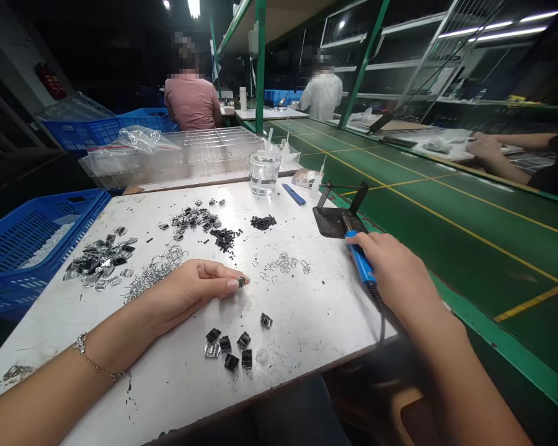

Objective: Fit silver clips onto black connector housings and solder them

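Note:
My left hand rests on the white work board and pinches a small black part between thumb and forefinger. My right hand grips a blue-handled soldering iron, its tip lying in the black metal stand at the board's right edge. Several finished black pieces lie in front of my left hand. Thin wire clips are scattered between my hands.
Piles of metal shells, wire springs and black bits cover the board's far half. A glass of water, clear trays and blue crates stand around. A green conveyor runs right; other people work beyond.

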Demonstrator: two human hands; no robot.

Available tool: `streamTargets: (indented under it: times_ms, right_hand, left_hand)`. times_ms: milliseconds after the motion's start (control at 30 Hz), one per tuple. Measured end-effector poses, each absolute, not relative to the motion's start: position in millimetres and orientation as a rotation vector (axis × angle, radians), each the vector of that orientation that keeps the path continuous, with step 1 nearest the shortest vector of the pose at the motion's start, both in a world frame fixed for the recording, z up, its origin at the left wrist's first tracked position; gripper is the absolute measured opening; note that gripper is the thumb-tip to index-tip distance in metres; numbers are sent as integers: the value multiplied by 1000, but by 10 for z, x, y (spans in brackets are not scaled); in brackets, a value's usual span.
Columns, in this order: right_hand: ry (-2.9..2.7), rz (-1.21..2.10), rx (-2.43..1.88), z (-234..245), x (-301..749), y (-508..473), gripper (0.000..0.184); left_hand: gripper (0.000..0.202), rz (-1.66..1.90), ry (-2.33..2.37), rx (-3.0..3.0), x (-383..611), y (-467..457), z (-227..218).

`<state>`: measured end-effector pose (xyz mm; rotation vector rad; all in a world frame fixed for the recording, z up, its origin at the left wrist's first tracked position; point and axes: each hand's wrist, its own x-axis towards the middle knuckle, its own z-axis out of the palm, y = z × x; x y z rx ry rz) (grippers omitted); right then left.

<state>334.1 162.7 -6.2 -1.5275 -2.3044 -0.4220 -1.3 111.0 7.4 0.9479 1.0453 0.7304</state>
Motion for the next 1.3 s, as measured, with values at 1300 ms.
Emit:
streamTargets:
  times_ms: [1300]
  right_hand:
    - [-1462,897,-930,-284,2342,829,5]
  left_hand:
    - [27,449,1682,2295,330,2339,7]
